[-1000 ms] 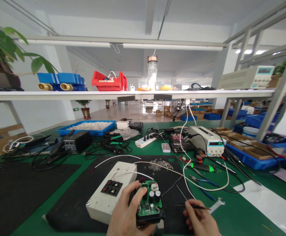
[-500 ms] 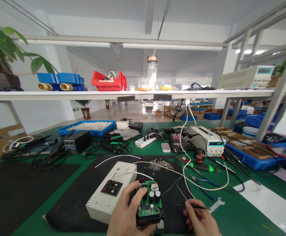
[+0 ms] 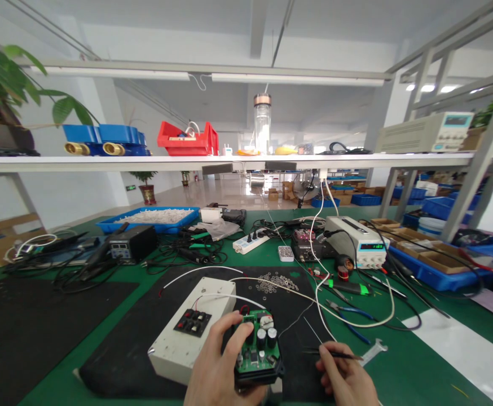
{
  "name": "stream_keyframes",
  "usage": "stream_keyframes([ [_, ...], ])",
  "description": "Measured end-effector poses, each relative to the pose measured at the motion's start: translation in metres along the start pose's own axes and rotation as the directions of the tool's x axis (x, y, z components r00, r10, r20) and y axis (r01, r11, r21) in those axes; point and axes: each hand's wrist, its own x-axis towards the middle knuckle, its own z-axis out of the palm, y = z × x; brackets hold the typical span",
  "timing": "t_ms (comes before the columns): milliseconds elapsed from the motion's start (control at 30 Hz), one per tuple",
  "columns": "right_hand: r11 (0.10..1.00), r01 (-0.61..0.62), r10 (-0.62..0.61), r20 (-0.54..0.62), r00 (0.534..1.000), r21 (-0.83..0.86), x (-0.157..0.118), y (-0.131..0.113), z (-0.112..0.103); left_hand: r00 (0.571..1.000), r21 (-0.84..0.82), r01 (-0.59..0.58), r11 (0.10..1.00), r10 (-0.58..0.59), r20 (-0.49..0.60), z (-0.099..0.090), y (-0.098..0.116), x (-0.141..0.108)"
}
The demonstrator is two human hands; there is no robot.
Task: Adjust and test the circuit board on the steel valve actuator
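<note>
In the head view, my left hand [image 3: 223,361] is wrapped round a black housing with a green circuit board [image 3: 257,344] inside, its thumb side and fingers at the board's left edge. Several capacitors stand on the board. My right hand [image 3: 346,375] pinches dark tweezers [image 3: 335,354] to the right, tips pointing left and apart from the board. A thin pale straight wire [image 3: 313,330] sticks up by those fingertips. Beside the left hand lies a cream box [image 3: 174,355] with a black terminal block [image 3: 193,322]. A white cable [image 3: 233,296] runs from the terminal block towards the board.
Small metal nuts or rings [image 3: 274,283] lie scattered on the black mat [image 3: 123,338]. Blue-handled pliers [image 3: 350,321] and a wrench [image 3: 374,353] are right of it. A lit power supply [image 3: 367,251], cables, and a power strip [image 3: 250,241] stand behind. A shelf [image 3: 179,162] spans above.
Both hands, the board and the tweezers stay practically where they were. The reading on the power supply's green display looks different.
</note>
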Motion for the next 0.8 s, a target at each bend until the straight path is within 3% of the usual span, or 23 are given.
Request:
stream_keyframes([
  [267,1.0,0.006,-0.006,0.025,1.0,-0.026,0.005,0.008,-0.003,1.0,-0.013,0.001,1.0,-0.001,-0.008,0.0,0.0,-0.001],
  [433,0.999,-0.044,0.044,0.102,0.994,-0.006,0.008,0.007,-0.007,1.0,-0.025,0.009,1.0,-0.009,-0.007,0.001,0.0,-0.001],
  [600,1.0,0.015,-0.015,-0.004,1.0,0.014,0.002,0.001,-0.001,1.0,-0.022,0.007,1.0,-0.007,-0.012,0.001,0.001,0.0],
  [800,1.0,0.016,-0.016,-0.005,1.0,0.005,-0.002,-0.002,0.001,1.0,-0.005,0.006,1.0,-0.006,-0.013,0.0,0.001,0.002],
])
